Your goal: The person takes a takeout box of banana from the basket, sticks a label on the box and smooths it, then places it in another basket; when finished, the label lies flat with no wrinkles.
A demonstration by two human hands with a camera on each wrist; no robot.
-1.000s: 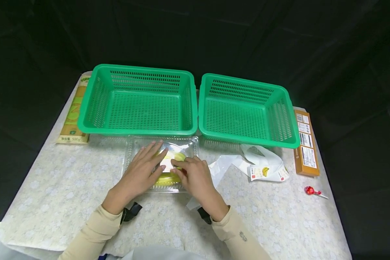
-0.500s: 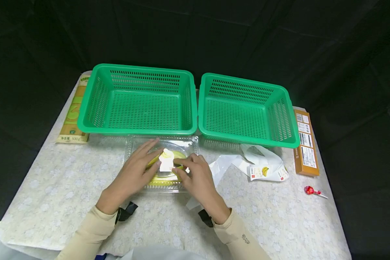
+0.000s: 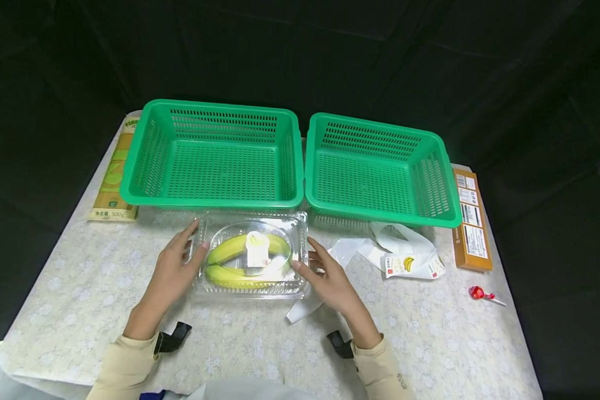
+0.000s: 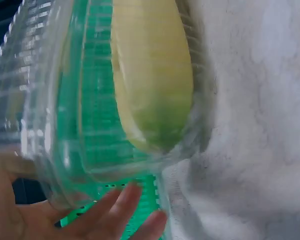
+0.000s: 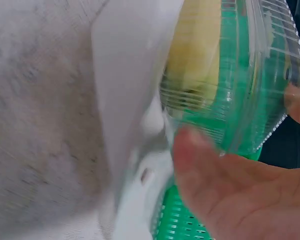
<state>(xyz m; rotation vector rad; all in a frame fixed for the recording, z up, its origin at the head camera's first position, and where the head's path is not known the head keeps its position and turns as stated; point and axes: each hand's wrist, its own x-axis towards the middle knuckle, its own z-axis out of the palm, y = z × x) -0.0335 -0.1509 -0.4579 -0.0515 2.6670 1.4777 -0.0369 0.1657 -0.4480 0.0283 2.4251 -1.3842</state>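
A clear plastic clamshell container (image 3: 220,220) lies on the table with yellow bananas (image 3: 230,250) inside. On its lid is a white label (image 3: 257,256). My left hand (image 3: 172,272) holds the left side, thumb at the lid's edge. In the left wrist view its fingers (image 4: 122,200) sit below the rim. At the right side my right hand (image 3: 332,283) grips the rim; the right wrist view has the thumb (image 5: 297,102) over the edge and a finger (image 5: 190,145) at the side wall.
Two green baskets, left (image 3: 210,204) and right (image 3: 380,215), stand behind the container. A yellow-green packet (image 3: 111,172) flanks them left, an orange box (image 3: 472,222) right. A white strip with a banana-printed label (image 3: 405,266) trails right of the container, near a red lollipop (image 3: 476,293).
Both hands have left the label on the lid and moved apart to the container's two sides. The label is now uncovered. The container has shifted slightly toward the person.
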